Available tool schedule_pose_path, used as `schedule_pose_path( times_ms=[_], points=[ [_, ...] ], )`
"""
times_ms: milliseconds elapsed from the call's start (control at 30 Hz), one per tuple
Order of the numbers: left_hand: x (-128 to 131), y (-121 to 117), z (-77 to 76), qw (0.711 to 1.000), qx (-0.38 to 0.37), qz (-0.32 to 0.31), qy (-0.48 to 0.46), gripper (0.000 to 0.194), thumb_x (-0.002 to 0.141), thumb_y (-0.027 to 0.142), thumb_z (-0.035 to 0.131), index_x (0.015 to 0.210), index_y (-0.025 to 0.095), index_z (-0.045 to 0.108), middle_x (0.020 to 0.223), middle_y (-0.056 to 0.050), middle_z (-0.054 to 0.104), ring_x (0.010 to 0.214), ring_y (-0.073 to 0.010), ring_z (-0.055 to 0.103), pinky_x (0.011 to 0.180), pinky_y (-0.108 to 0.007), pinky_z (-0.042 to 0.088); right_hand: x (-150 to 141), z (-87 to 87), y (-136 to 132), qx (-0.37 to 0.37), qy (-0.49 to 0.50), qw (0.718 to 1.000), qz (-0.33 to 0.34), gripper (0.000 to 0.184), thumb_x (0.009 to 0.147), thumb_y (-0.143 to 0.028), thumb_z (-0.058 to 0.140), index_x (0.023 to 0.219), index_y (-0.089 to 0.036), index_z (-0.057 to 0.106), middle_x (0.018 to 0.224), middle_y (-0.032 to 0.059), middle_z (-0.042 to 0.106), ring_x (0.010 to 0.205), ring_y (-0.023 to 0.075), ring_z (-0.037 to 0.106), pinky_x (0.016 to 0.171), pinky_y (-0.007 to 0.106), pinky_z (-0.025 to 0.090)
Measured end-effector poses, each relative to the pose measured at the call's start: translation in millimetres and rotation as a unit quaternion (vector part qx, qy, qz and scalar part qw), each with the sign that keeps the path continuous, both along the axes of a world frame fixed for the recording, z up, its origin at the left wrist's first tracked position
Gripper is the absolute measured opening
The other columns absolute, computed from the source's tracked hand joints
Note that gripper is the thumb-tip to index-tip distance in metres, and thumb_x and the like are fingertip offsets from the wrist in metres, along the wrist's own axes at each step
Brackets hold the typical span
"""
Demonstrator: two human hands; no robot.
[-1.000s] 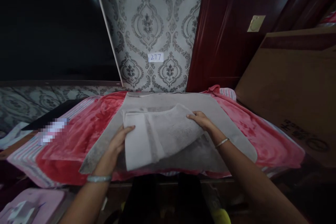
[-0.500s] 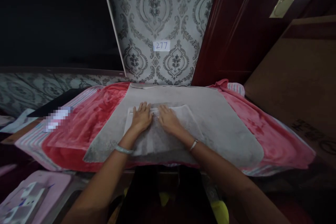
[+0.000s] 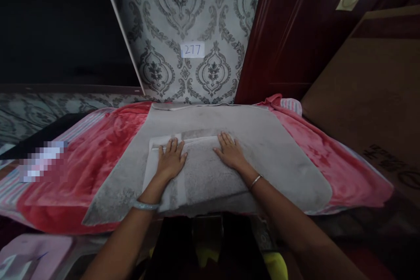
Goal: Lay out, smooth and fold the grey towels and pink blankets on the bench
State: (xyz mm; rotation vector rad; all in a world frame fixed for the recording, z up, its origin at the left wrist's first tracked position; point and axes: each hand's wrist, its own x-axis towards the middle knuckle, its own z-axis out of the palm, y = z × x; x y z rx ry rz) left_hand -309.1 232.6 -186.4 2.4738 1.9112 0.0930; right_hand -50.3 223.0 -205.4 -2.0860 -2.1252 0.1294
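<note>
A folded light-grey towel [image 3: 206, 175] with a pale band near its left side lies flat on a larger grey cloth [image 3: 282, 162]. My left hand [image 3: 171, 159] rests palm down on the towel's left part, near its far edge, fingers spread. At the far right corner of the towel, my right hand [image 3: 231, 151] also lies flat with its fingers stretched out. Neither hand grips anything. The towel's right edge is partly hidden by my right hand and forearm.
Beneath the grey cloth is a red plush blanket [image 3: 108, 148] with striped edging. A large cardboard box [image 3: 367, 96] stands at the right, a dark screen [image 3: 65, 26] at the back left. A pink stool-like surface [image 3: 52, 249] is at the lower left.
My hands have moved apart, the right one outward to the right along the towel, the left slightly left. The towel looks flatter and smoother. The view has shifted a little.
</note>
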Motion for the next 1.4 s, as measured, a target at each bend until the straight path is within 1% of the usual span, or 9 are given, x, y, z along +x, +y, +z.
schedule_pose_path(
  times_ms=[233, 467, 633, 767, 900, 1000, 1200, 1300, 1400],
  points=[
    [-7, 6, -8.0, 0.999, -0.014, -0.007, -0.045, 0.063, 0.104, 0.043, 0.038, 0.163, 0.022, 0.033, 0.173, -0.013, 0.017, 0.161, -0.0306, 0.016, 0.129, -0.062, 0.012, 6, -20.9, 6, 0.029, 0.024, 0.999, 0.015, 0.074, 0.105, -0.058, 0.029, 0.167, -0.018, 0.023, 0.174, 0.0112, 0.012, 0.160, 0.0272, 0.012, 0.126, 0.052, 0.022],
    [-3, 1, -3.4, 0.997, -0.002, 0.059, -0.042, 0.072, 0.103, 0.050, 0.038, 0.164, 0.015, 0.028, 0.173, -0.019, 0.007, 0.162, -0.0307, 0.005, 0.130, -0.053, 0.011, 4, -17.7, 5, 0.024, 0.014, 1.000, 0.012, 0.072, 0.106, -0.054, 0.031, 0.166, -0.014, 0.025, 0.173, 0.0136, 0.014, 0.160, 0.0259, 0.014, 0.125, 0.049, 0.025],
    [-6, 1, 2.0, 0.997, -0.030, 0.058, -0.038, 0.071, 0.103, 0.051, 0.037, 0.164, 0.015, 0.028, 0.173, -0.020, 0.011, 0.161, -0.0309, 0.007, 0.130, -0.053, 0.011, 1, -8.0, 3, 0.009, -0.001, 1.000, 0.010, 0.069, 0.106, -0.048, 0.033, 0.166, -0.014, 0.025, 0.173, 0.0141, 0.014, 0.160, 0.0268, 0.014, 0.125, 0.053, 0.024],
    [-8, 3, 15.8, 0.996, -0.048, 0.059, -0.045, 0.068, 0.102, 0.046, 0.038, 0.163, 0.015, 0.031, 0.173, -0.018, 0.013, 0.161, -0.0309, 0.011, 0.129, -0.055, 0.015, -11, 12.0, 7, -0.007, -0.012, 1.000, -0.003, 0.066, 0.106, -0.044, 0.033, 0.165, -0.016, 0.028, 0.172, 0.0150, 0.017, 0.159, 0.0291, 0.015, 0.124, 0.061, 0.021],
    [7, 12, 26.2, 0.998, 0.012, 0.028, -0.057, 0.064, 0.102, 0.038, 0.036, 0.163, 0.018, 0.033, 0.174, -0.013, 0.016, 0.161, -0.0297, 0.014, 0.129, -0.059, 0.015, -46, 32.9, 19, 0.040, -0.018, 0.996, 0.076, 0.061, 0.104, -0.031, 0.033, 0.164, -0.021, 0.032, 0.172, 0.0082, 0.020, 0.160, 0.0277, 0.013, 0.125, 0.058, 0.020],
    [20, 24, 19.5, 0.997, 0.050, -0.023, -0.049, 0.064, 0.102, 0.036, 0.036, 0.163, 0.020, 0.032, 0.173, -0.010, 0.021, 0.161, -0.0272, 0.015, 0.130, -0.057, 0.012, -68, 31.2, 32, 0.055, -0.015, 0.990, 0.125, 0.062, 0.103, -0.027, 0.033, 0.164, -0.020, 0.031, 0.171, 0.0070, 0.023, 0.160, 0.0273, 0.014, 0.126, 0.058, 0.020],
    [22, 37, -8.9, 0.999, 0.004, -0.039, -0.023, 0.063, 0.104, 0.038, 0.028, 0.163, 0.015, 0.032, 0.170, -0.012, 0.029, 0.159, -0.0276, 0.023, 0.130, -0.057, 0.011, -69, 1.4, 46, 0.034, -0.001, 0.990, 0.135, 0.060, 0.104, -0.029, 0.033, 0.163, -0.018, 0.035, 0.170, 0.0074, 0.028, 0.157, 0.0257, 0.022, 0.127, 0.055, 0.018],
    [20, 37, -10.0, 0.999, 0.005, -0.042, -0.029, 0.064, 0.104, 0.040, 0.028, 0.163, 0.015, 0.031, 0.170, -0.013, 0.028, 0.159, -0.0277, 0.023, 0.130, -0.057, 0.011, -65, -1.2, 49, 0.033, 0.015, 0.992, 0.125, 0.059, 0.106, -0.033, 0.031, 0.163, -0.019, 0.035, 0.170, 0.0075, 0.029, 0.158, 0.0245, 0.022, 0.127, 0.052, 0.019],
    [17, 36, -5.9, 0.999, 0.019, -0.033, -0.033, 0.064, 0.104, 0.045, 0.029, 0.162, 0.018, 0.035, 0.170, -0.013, 0.029, 0.158, -0.0281, 0.025, 0.129, -0.056, 0.014, -57, 2.1, 52, 0.025, 0.016, 0.997, 0.076, 0.060, 0.107, -0.040, 0.030, 0.162, -0.016, 0.036, 0.169, 0.0098, 0.030, 0.157, 0.0249, 0.023, 0.127, 0.049, 0.018]
  ],
)
